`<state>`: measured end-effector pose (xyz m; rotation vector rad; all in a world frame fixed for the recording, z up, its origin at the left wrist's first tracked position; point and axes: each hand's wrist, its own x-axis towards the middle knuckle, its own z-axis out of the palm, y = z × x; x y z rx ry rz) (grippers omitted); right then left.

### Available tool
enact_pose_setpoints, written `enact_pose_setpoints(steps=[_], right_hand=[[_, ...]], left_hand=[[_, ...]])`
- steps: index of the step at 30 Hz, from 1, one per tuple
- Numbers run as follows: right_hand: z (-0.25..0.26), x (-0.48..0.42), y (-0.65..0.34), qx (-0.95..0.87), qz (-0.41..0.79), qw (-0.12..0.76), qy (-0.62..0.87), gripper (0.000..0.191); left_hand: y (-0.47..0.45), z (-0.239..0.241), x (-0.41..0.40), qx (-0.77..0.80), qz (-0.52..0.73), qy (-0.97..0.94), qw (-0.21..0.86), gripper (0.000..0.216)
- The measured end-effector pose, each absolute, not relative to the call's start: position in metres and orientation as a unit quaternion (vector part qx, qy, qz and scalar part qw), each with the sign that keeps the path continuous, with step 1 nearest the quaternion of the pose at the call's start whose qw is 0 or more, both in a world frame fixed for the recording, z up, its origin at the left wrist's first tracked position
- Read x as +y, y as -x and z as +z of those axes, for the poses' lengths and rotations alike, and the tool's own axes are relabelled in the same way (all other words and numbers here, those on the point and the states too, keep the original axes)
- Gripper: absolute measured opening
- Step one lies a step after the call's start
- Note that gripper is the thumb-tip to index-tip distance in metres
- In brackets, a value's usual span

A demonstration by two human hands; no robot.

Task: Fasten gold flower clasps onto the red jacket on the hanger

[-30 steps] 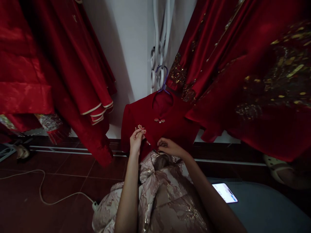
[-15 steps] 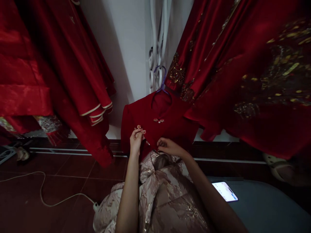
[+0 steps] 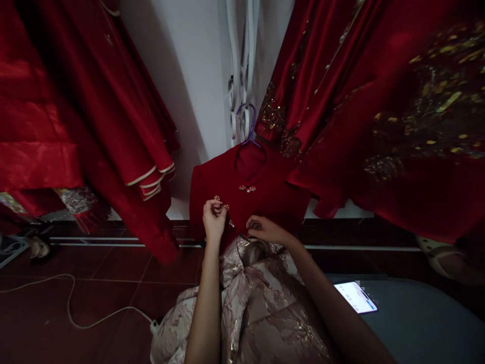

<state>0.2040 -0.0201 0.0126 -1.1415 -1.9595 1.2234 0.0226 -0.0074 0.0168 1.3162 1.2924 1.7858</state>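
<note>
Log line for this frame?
left hand: pinches beaded clasp | right hand: grips red top, lower edge | purple hanger: carries top

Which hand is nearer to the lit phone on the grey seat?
Right. The right hand is at the lower edge of the red top, up and left of the lit phone; the left hand is farther left, at a beaded clasp.
</note>
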Motion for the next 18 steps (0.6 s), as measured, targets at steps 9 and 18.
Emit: enact_pose_setpoints(steps=[9, 18], right_hand=[[0.016, -0.022, -0.207, -0.726, 0.474, 0.278, 0.414, 0.011], [0.016, -0.022, -0.209, -0.727, 0.466, 0.286, 0.415, 0.013]], left_hand=[[-0.048, 0.088, 0.001, 0.454, 0.389, -0.797, -0.090, 0.022], [-0.049, 0.106, 0.021, 0.389, 0.265, -0.857, -0.211, 0.015]])
